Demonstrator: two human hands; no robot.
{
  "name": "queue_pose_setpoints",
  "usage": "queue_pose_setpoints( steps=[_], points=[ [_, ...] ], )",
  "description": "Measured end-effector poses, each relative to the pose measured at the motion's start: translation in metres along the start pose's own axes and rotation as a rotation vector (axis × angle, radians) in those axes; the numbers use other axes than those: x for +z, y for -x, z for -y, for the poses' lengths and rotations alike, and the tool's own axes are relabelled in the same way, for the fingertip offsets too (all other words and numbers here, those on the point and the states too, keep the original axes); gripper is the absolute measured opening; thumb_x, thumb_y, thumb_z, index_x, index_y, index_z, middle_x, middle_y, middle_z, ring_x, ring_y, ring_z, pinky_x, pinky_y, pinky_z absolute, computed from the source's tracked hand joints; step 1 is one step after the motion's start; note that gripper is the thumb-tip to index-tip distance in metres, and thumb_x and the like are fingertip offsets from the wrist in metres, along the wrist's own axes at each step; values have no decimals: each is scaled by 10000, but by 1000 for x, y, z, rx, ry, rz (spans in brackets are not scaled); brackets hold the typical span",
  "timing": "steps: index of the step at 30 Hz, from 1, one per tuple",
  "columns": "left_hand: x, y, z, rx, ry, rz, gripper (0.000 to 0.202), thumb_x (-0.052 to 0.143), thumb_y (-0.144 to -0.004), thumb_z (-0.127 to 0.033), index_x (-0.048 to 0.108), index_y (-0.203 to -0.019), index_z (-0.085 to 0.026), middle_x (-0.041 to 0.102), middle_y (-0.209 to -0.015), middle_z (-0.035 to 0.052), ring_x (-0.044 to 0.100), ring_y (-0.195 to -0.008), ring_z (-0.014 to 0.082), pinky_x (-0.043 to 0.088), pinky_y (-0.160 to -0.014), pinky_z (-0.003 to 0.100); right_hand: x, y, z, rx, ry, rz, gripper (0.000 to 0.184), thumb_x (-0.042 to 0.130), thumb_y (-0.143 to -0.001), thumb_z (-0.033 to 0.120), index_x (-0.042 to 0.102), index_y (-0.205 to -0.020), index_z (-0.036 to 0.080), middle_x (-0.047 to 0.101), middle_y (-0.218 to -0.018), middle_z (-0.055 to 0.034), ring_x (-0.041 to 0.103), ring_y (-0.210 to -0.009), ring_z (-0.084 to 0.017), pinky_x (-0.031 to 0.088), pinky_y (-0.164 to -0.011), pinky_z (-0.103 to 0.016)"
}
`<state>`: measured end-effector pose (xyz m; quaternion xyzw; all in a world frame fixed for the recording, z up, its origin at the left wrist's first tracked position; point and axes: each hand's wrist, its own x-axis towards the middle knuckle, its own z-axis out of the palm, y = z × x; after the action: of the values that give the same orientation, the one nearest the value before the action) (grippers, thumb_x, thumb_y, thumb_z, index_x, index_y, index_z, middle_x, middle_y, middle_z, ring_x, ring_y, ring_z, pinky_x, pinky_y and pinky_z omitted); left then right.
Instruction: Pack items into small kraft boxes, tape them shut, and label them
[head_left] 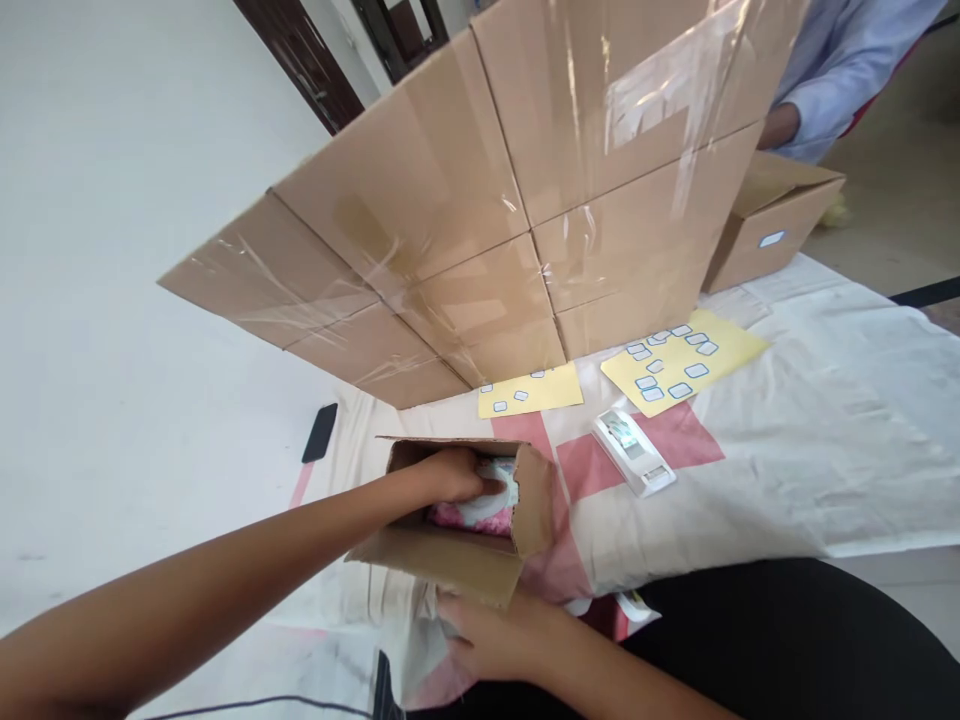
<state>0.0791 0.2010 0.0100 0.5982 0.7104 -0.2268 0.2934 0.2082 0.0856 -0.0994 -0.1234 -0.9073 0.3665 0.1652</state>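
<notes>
An open cardboard box (457, 565) lies on the cloth-covered table in front of me, its flaps folded outward. My left hand (459, 476) reaches inside it, fingers partly curled against a pink-and-white packet (487, 515); some of the fingers are hidden. Just below the near flap is my right hand (491, 632), slightly blurred. Its fingers point left and stand apart, with nothing visible between them. Whether it touches the flap I cannot tell.
A tall taped cardboard panel (480, 240) stands behind the box. Right of the box lie a white handheld-looking device (634, 455) and yellow sheets (694, 360) with stickers. A dark phone-like object (320, 432) is at left. Beyond sit another box (780, 225) and a person's sleeve (847, 95).
</notes>
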Motion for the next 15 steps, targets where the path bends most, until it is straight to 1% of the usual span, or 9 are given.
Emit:
queue_pose_setpoints(
  steps=[4,7,9,10,11,12,13,14,15],
  points=[
    [6,7,0,21,-7,-83,406,605,-821,-575,661,-673,-201,726,-718,82,683,-672,238,438,-558,319,-10,9,10,-80,96,136,197,663,-909,347,706,-972,165,727,-1022,-80,658,-874,-234,525,-823,-354],
    [12,17,-3,34,-19,-174,449,545,-858,-606,693,-774,-191,748,-801,105,699,-727,261,438,-568,326,-22,18,22,-82,179,160,206,641,-918,339,718,-941,149,735,-981,-106,684,-884,-266,537,-799,-385],
    [13,32,-2,57,-41,-232,434,560,-852,-608,697,-864,-197,758,-873,106,703,-769,274,445,-580,331,-44,27,29,-15,171,207,216,691,-871,375,738,-911,168,751,-916,-100,700,-842,-279,536,-719,-377],
    [13,42,2,77,-46,-278,422,554,-862,-604,691,-904,-207,760,-905,96,702,-798,272,457,-599,332,-61,34,31,17,121,275,247,756,-807,423,749,-879,187,757,-853,-82,703,-783,-273,526,-659,-359],
    [13,53,9,98,-26,-359,407,533,-884,-596,680,-932,-220,757,-924,81,699,-827,262,473,-629,330,-81,42,33,21,21,360,287,816,-753,462,759,-905,225,762,-819,-40,696,-705,-235,504,-589,-318],
    [14,65,20,112,13,-466,394,484,-921,-583,665,-958,-234,751,-941,64,692,-863,247,490,-669,327,-104,51,33,18,-133,448,278,819,-764,455,764,-958,263,769,-809,2,686,-642,-187,486,-544,-275],
    [17,77,35,125,109,-637,402,411,-965,-561,649,-956,-237,741,-926,54,683,-873,227,505,-714,323,-128,60,32,41,-305,436,248,776,-820,446,763,-1005,282,772,-821,17,696,-651,-158,501,-565,-247],
    [23,86,53,110,256,-841,411,361,-988,-548,625,-948,-236,728,-903,49,674,-875,212,519,-739,315,-151,69,30,68,-446,320,246,721,-866,476,764,-1010,281,776,-857,9,718,-715,-152,530,-632,-240],
    [32,93,73,82,401,-1006,424,318,-1003,-547,599,-954,-233,714,-905,54,666,-886,207,531,-757,315,-171,76,27,68,-539,212,297,671,-897,532,767,-980,263,772,-873,-10,730,-776,-160,555,-712,-255]
  ],
)
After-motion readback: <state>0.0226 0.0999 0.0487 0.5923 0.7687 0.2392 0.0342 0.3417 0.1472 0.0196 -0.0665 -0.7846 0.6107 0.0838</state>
